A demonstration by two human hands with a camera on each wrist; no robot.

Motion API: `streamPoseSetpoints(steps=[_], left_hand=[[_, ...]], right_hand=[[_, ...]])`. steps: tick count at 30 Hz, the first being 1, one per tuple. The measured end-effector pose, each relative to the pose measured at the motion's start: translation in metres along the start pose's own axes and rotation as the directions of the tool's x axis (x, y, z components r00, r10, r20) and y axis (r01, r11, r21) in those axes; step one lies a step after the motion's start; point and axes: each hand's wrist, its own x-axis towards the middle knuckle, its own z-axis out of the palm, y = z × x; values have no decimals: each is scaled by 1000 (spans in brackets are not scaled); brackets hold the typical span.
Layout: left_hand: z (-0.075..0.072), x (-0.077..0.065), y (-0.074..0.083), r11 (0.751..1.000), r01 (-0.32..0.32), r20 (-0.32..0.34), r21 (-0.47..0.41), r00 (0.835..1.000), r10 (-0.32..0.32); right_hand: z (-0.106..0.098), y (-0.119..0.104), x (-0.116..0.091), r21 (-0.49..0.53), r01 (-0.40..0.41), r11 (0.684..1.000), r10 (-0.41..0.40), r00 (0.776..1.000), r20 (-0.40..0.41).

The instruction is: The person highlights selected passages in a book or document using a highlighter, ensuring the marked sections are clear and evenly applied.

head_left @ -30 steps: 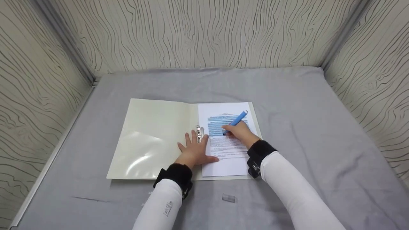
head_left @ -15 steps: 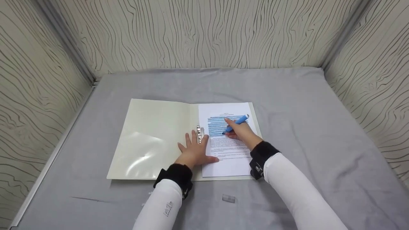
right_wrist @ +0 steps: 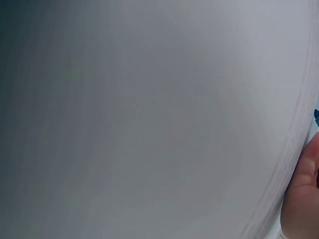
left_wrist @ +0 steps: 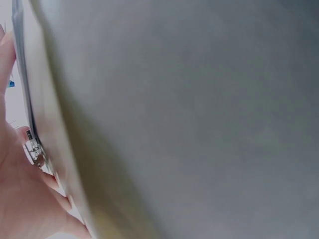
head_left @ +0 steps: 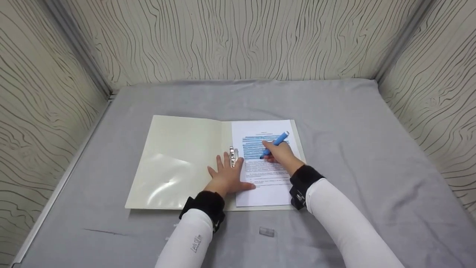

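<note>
A printed sheet of paper (head_left: pixel 262 197) lies on the right side of an open cream folder (head_left: pixel 178 145). Blue highlighting covers the upper lines of its text. My right hand (head_left: pixel 280 152) pinches a blue highlighter (head_left: pixel 280 138), its tip down at the lower left edge of the blue block. With fingers spread, my left hand (head_left: pixel 225 178) rests across the folder's spine and the paper's left margin, beside the metal ring clip (head_left: pixel 232 155). In the left wrist view the clip (left_wrist: pixel 34 149) shows near the fingers. The right wrist view catches only part of the hand (right_wrist: pixel 303 194) and the dark blue tip (right_wrist: pixel 316 117).
A small translucent grey piece (head_left: pixel 266 232) lies on the grey cloth (head_left: pixel 334 123) in front of the folder. Patterned panels (head_left: pixel 238 41) stand behind and at both sides. A dark line (head_left: pixel 105 232) marks the cloth at the lower left.
My right hand shifts slightly right, then a little back left, with the highlighter tilting and its tip staying near the left end of the lowest blue line. The left hand stays in place.
</note>
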Motion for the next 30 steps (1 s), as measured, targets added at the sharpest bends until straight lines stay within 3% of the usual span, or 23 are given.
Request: streamPoseSetpoints(steps=[16, 30], left_hand=[[-1, -1, 0, 1000, -3, -3, -5, 1000, 3], [0, -1, -1, 1000, -3, -7, -5, 1000, 3]], right_hand=[[-1, 0, 0, -72, -13, 997, 12, 1000, -17], [-6, 0, -2, -42, 17, 999, -16, 1000, 8]])
